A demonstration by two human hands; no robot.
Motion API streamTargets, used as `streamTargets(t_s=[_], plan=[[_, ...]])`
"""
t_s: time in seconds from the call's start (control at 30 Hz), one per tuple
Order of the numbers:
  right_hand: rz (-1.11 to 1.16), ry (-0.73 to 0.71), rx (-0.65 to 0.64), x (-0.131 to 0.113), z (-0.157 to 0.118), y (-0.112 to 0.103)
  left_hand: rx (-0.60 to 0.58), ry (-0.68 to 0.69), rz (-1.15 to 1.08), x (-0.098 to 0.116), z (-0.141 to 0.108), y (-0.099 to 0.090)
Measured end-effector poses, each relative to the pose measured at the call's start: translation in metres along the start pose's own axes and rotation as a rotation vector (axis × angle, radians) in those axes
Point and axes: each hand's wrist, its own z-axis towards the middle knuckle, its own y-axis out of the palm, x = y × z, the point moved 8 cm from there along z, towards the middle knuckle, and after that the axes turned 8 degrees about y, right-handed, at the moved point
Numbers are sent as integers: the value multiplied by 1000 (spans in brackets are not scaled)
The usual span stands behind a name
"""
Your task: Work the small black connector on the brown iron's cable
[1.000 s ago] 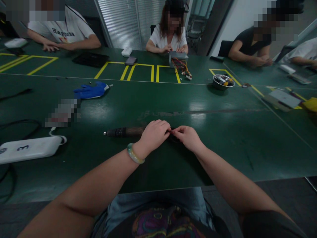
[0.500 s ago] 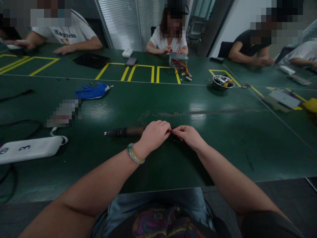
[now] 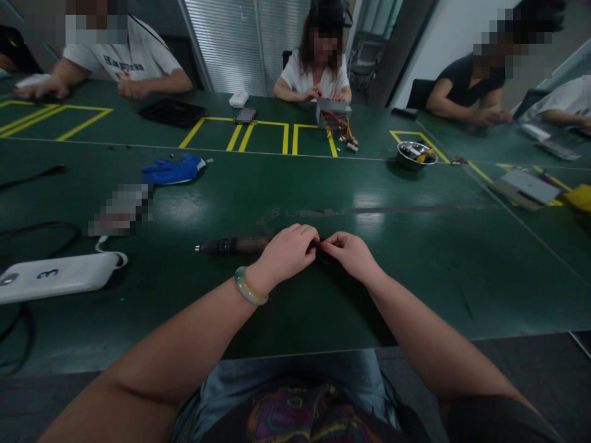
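An electric screwdriver (image 3: 237, 246) with a dark body, brownish middle and metal tip lies on the green table, tip to the left. My left hand (image 3: 293, 246) is closed over its rear part, a bracelet (image 3: 249, 286) round the wrist. My right hand (image 3: 346, 249) pinches thumb against forefinger close by the left fingertips, at the rear end of the tool. Something small and dark lies between and below the fingers; what the right hand pinches is too hidden to name.
A white numbered power bank (image 3: 60, 277) with a cable is at the left. Beyond it lies a blue glove (image 3: 173, 170). A metal bowl (image 3: 416, 155) of small parts stands at the back right. Across the table, a person handles a metal box (image 3: 333, 111) with coloured wires.
Both my hands stay almost in place, with only slight finger movement. The view shifts a little. Across the table at the left, a co-worker's hand has risen slightly off the tabletop.
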Motion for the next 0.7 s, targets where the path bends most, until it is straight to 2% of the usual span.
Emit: streamTargets(t_s=[0.37,0.7], plan=[[-33,4,-59,8,6,1,41,20,-13,0,2,1],[-191,-45,-75,-4,5,5,29,31,4,2,1,0]])
